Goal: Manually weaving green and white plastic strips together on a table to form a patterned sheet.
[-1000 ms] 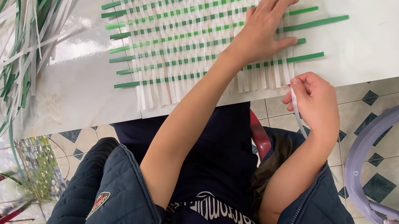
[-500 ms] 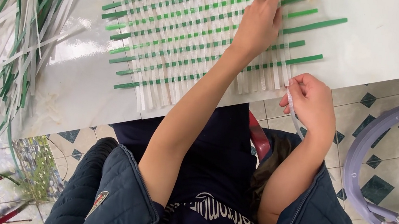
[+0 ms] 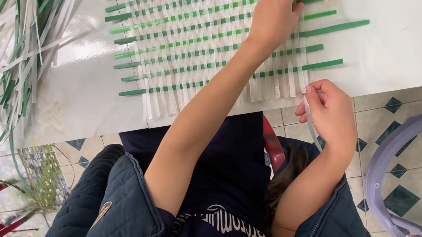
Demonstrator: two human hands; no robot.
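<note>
A loose heap of strips [image 3: 8, 35] lies far left on the bench [image 3: 397, 45]. On the woven mat [image 3: 200, 40] the left hand [image 3: 275, 15] presses flat, fingers together. The right hand [image 3: 329, 116] pinches a white strip [image 3: 312, 124] at the mat's edge; a hard tug could skew the weave.

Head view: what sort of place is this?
Probably a home or small craft workspace: a white table bearing a half-woven green-and-white strip mat, a loose strip pile, and a patterned tile floor.
</note>
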